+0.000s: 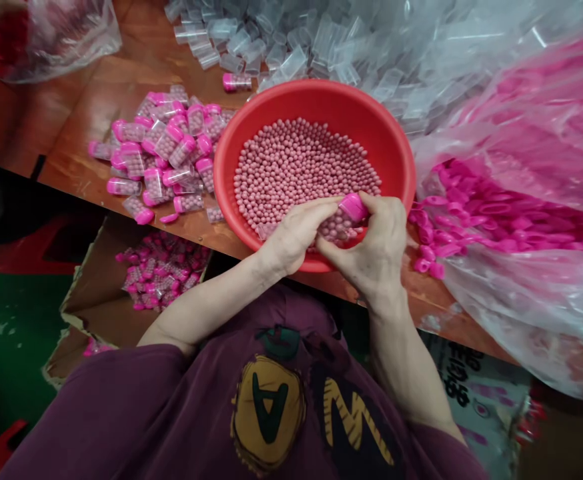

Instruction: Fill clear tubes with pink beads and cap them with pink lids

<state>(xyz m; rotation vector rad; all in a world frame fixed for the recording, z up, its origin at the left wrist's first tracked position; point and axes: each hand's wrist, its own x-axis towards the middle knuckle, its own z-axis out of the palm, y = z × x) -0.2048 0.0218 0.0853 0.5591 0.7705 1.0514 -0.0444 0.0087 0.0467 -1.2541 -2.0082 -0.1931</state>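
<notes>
Over the near side of a red bowl [404,160] of small pink beads [304,163], my two hands meet at a clear bottle with a bright pink cap [353,208]. My left hand [294,233] is closed about the bottle's left side, its fingers reaching up to the cap. At the cap's right edge are the bent fingers of my right hand [379,247], with the thumb lower down. The fingers partly hide the bottle's body, and I cannot tell its beads from those behind it.
Left of the bowl lie many bead-filled bottles with pink caps [164,150]. An open cardboard box [91,293] below holds more. Clear empty bottles [291,63] are heaped behind the bowl. At the right, loose pink caps [471,207] spill from a plastic bag [531,300].
</notes>
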